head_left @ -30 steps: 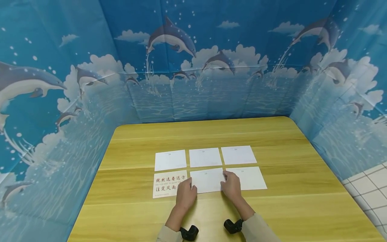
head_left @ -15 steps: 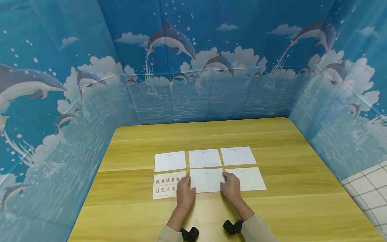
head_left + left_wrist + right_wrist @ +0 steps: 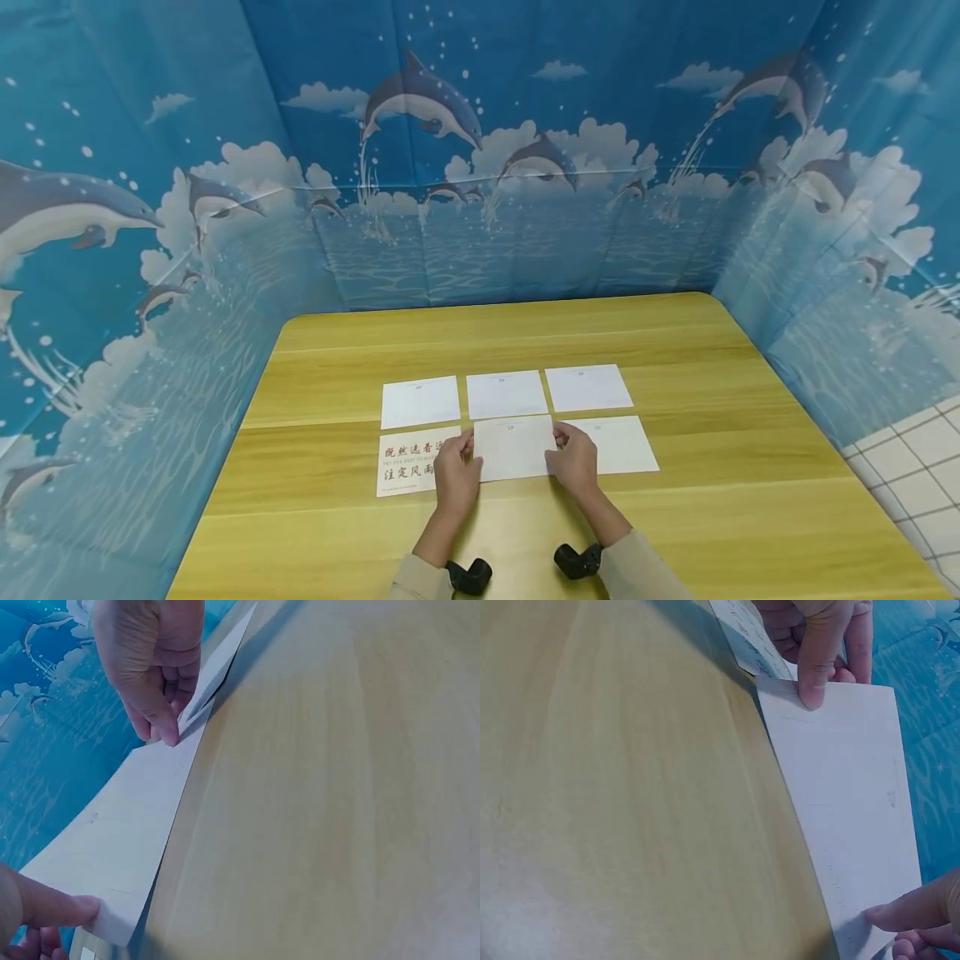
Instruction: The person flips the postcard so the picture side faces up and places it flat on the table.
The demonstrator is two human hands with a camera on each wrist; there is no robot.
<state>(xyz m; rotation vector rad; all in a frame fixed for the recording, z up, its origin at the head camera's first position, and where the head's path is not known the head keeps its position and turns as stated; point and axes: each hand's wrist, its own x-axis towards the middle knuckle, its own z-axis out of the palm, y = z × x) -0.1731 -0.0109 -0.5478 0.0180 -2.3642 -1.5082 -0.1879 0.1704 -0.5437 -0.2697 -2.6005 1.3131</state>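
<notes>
Head view gives me the plainest look: a white card (image 3: 513, 450), middle one of the nearer row, is held over the table (image 3: 720, 500) between two hands. The left hand (image 3: 456, 477) pinches its left side, thumb on the upper face and fingers tucked behind; the right hand (image 3: 574, 458) is clamped on the right side the same way. From the wrists, shade beneath the near edge suggests it is a little raised, and it seems to bow slightly. The printed card (image 3: 405, 467) lies to its left, partly behind the left hand; the right card (image 3: 624, 446) lies on the other side, and three back cards (image 3: 506, 395) make the farther row. I'd use a light pinch, since hard thumbs could crease it, and move both hands evenly so it doesn't twist. Mind the knuckles: they're near enough to nudge its neighbours askew.
</notes>
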